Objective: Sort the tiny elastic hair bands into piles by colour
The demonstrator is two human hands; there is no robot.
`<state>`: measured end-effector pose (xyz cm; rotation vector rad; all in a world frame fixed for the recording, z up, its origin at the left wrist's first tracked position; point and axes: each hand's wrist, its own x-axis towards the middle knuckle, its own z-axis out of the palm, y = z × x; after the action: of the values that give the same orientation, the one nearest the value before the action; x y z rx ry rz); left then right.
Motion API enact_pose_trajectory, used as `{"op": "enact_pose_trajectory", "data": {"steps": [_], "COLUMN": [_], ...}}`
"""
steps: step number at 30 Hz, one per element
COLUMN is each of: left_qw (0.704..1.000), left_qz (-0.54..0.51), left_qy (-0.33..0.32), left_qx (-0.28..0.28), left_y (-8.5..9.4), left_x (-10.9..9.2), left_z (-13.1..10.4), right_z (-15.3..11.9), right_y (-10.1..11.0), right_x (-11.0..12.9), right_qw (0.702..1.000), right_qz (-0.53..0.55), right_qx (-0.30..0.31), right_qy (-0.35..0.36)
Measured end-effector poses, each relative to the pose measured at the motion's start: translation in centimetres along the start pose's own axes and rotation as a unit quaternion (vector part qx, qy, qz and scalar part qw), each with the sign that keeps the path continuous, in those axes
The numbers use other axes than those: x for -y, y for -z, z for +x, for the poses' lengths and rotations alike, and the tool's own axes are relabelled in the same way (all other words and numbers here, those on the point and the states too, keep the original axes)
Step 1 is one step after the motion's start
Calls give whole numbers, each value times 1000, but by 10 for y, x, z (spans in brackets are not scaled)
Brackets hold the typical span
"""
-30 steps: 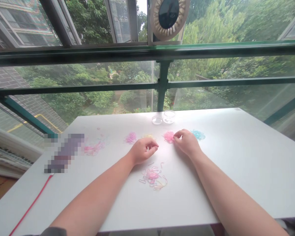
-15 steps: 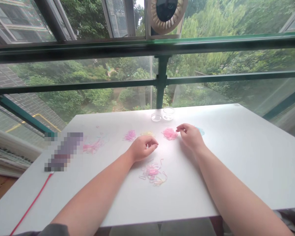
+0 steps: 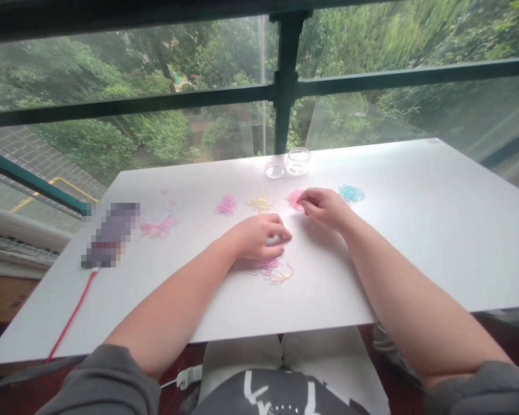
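Note:
Small looped bands lie in piles on the white table. My left hand is just above the mixed pile, its fingers apart and nothing seen between them. At the deep pink pile is my right hand, thumb and fingertips pinched together; anything held there is too small to make out. A yellow pile and a purple-pink pile lie to the left of it, and a blue pile to the right.
A clear round jar and a lid-like clear disc stand near the back edge. At the left are a scattered pink pile and a pixelated dark object with a red cable. Windows rise behind the table.
The view has tilted down. My left hand has come nearer the mixed pile and its fingers have spread. My right hand has shifted left over the edge of the deep pink pile.

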<state>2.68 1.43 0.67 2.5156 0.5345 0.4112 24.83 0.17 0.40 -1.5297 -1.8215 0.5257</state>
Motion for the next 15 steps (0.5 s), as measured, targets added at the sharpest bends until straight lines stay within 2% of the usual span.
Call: {"op": "enact_pose_trajectory", "data": {"steps": [8, 11, 15], "left_qw": [1000, 994, 963], "left_qz": [-10, -77, -209], "left_qy": [28, 78, 134], "left_qx": [7, -26, -100], "left_y": [-2, -3, -6], "left_x": [-3, 1, 12], "left_z": [2, 2, 2], "right_z": [-4, -5, -7], "right_y": [-6, -7, -11], "right_x": [7, 7, 9], "right_qw": [999, 998, 992], "right_qz": [13, 28, 78], "right_qx": [43, 57, 103], "right_qy": [29, 22, 14]}}
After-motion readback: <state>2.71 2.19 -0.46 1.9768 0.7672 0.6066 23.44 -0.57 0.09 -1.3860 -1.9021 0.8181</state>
